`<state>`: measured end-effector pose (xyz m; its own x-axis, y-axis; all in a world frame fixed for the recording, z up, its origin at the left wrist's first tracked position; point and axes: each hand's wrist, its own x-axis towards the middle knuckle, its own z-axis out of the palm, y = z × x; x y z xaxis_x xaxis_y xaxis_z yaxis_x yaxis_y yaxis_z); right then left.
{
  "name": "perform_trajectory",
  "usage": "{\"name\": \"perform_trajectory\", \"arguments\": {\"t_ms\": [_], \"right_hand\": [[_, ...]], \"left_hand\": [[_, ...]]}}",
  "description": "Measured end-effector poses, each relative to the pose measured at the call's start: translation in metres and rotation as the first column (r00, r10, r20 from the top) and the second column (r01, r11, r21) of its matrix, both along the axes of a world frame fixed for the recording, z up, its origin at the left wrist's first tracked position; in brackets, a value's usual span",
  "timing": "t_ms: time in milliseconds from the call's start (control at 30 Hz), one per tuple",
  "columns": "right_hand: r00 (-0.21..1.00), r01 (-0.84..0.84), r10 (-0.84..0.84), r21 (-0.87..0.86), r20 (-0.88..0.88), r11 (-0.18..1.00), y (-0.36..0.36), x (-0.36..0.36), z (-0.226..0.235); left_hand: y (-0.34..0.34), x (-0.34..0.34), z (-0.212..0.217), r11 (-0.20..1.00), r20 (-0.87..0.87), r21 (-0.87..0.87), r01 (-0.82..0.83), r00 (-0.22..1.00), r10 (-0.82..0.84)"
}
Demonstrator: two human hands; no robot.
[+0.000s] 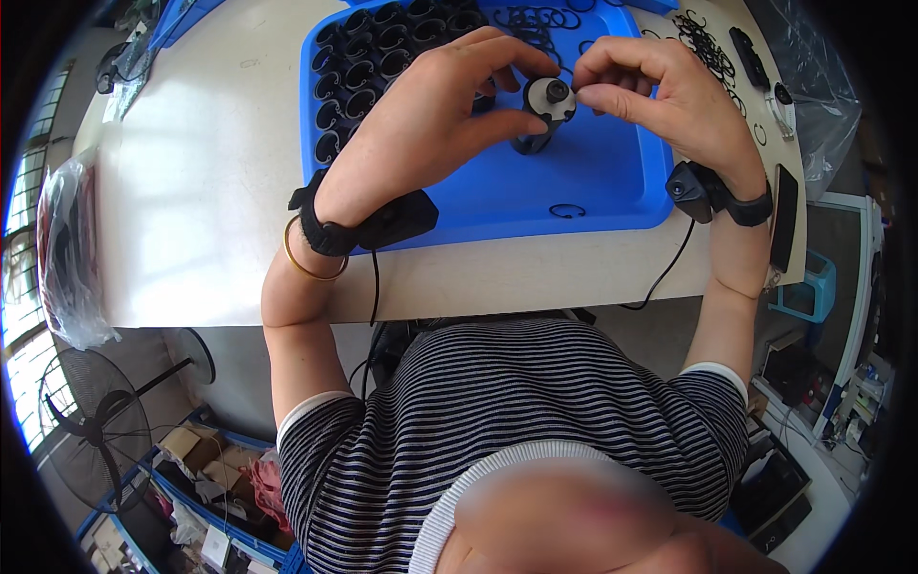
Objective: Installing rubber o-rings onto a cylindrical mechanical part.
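Above the blue tray, a black cylinder with a pale disc-shaped top and a dark knob stands upright. My left hand curls round its upper end, thumb on the near side and fingers on the far side. From the right, my right hand meets the cylinder's top edge with thumb and forefinger pinched together. Whatever those fingertips hold is too small to make out. One loose black retaining ring lies on the tray's near part.
Several open black tubes stand in rows at the tray's left. Black rings lie at its far side, and more rings are heaped on the pale table to the right. A black fan stands at lower left. Cables hang from both wrist straps.
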<state>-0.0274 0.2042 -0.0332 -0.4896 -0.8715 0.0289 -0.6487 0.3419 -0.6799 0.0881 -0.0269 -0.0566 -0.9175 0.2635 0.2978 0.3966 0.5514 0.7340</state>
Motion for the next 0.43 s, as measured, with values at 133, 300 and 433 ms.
{"name": "perform_trajectory", "arguments": {"t_ms": [133,300,433], "right_hand": [[1.0,-0.003,0.003,-0.001,-0.003,1.0,-0.0003,-0.0002,-0.0009],[1.0,-0.01,0.01,0.005,0.003,1.0,-0.0006,-0.0014,-0.0004],[1.0,0.031,-0.031,0.027,0.003,0.999,-0.0014,0.0009,0.0027]], "left_hand": [[0.001,0.0005,-0.0008,1.0,0.006,-0.013,-0.016,1.0,0.016],[0.0012,-0.0001,-0.0019,1.0,-0.013,-0.026,-0.017,1.0,0.017],[0.0007,-0.0008,-0.0051,0.997,-0.022,-0.075,-0.012,1.0,0.011]]}}
